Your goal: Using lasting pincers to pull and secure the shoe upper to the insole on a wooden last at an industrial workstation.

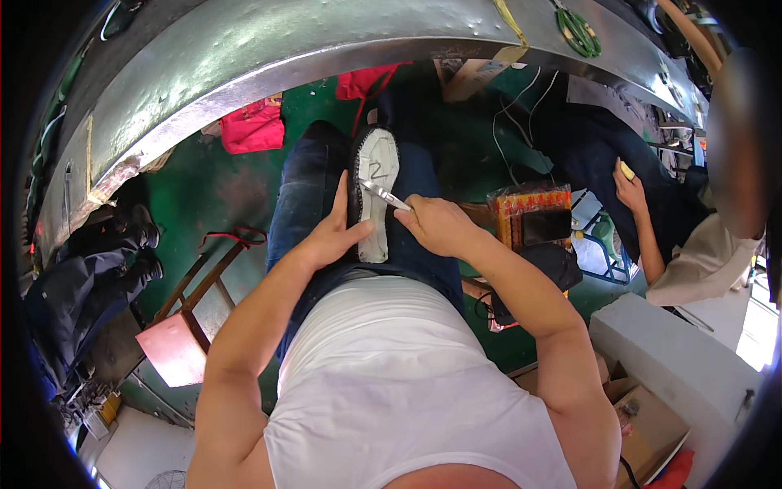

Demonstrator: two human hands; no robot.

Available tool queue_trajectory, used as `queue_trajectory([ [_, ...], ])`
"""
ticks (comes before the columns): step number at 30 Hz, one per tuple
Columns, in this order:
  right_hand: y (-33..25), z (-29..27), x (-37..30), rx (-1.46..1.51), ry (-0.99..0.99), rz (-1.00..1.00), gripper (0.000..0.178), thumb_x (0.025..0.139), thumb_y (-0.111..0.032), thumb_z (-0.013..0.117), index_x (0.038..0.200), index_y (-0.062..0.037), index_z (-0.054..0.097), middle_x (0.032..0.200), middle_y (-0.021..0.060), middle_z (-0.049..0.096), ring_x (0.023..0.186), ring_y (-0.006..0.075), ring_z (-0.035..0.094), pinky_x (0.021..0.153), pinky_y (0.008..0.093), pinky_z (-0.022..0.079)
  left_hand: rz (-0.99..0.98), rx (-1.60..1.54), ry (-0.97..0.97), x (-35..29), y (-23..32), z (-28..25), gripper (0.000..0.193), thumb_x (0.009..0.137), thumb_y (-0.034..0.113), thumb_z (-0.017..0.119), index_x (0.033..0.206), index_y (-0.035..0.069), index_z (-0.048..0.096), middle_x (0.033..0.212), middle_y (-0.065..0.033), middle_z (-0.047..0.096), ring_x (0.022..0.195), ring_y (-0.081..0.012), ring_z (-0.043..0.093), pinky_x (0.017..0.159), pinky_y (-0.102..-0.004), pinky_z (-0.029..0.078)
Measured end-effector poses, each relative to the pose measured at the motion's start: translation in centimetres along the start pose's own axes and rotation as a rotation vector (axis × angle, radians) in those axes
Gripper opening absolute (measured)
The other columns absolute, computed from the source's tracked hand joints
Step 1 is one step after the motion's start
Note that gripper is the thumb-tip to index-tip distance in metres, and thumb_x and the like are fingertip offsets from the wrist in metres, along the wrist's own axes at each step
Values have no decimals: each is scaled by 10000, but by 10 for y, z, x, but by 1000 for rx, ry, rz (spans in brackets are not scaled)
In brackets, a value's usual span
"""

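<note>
A shoe with a dark upper (356, 200) lies bottom up along my thighs, its toe pointing away from me. Its white underside (377, 224) bears a dark handwritten mark, and stitching runs along its edge. My left hand (332, 236) grips the shoe from the left side, with the thumb over the white underside near the heel. A slim silver metal tool that looks like pliers (383, 194) is in my right hand (440, 224). Its tip touches or hovers just above the shoe's left edge. The tool's handles are hidden in my fingers.
Ahead runs a curved metal workbench (326, 55) with a coil of green cord (578, 33). On my right are a patterned stack with a dark phone (546, 226) on it, and a seated person's arm (643, 216). A stool (175, 346) stands left; red cloth (254, 126) lies beyond.
</note>
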State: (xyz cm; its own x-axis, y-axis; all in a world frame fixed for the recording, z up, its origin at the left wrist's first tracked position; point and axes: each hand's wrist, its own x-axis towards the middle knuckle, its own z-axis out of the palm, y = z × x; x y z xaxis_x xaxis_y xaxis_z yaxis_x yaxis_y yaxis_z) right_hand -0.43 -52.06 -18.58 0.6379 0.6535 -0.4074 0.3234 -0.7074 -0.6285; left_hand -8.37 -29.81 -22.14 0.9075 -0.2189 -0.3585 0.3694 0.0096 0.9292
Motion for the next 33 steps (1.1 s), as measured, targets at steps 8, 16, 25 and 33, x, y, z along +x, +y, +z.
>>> queue_trajectory([
  [8, -12, 1, -19, -60, -64, -49, 450, 1019, -419, 460, 1008, 8, 602, 907, 252, 670, 875, 453, 639, 774, 526, 493, -55, -14, -29, -5, -4, -1, 1046, 932, 73, 625, 1542, 74, -225, 1593, -215, 210, 1455, -264, 264, 1178, -328, 229],
  [16, 13, 3, -26, 540, 18, 99, 396, 1021, -363, 482, 982, 11, 604, 880, 220, 681, 869, 426, 659, 757, 480, 516, -183, -216, 221, 62, 12, -17, 591, 955, 309, 656, 1393, -31, 451, 1225, -142, 630, 1091, -205, 613, 975, -349, 481],
  [25, -6, -114, -9, -256, 651, -352, 441, 881, -410, 689, 1099, -36, 604, 943, 133, 657, 845, 334, 622, 770, 432, 474, 96, -142, 420, -22, 188, -110, 819, 752, 434, 809, 1354, -47, 531, 1175, -131, 668, 1049, -231, 630, 966, -358, 470],
  [33, -8, -208, 114, -539, 920, -495, 413, 850, -429, 693, 994, -54, 599, 929, 106, 621, 892, 307, 588, 817, 430, 428, 143, 1556, 646, 119, 361, -261, 633, 898, 402, 651, 1337, -30, 504, 1123, -265, 675, 1044, -405, 660, 953, -451, 488],
])
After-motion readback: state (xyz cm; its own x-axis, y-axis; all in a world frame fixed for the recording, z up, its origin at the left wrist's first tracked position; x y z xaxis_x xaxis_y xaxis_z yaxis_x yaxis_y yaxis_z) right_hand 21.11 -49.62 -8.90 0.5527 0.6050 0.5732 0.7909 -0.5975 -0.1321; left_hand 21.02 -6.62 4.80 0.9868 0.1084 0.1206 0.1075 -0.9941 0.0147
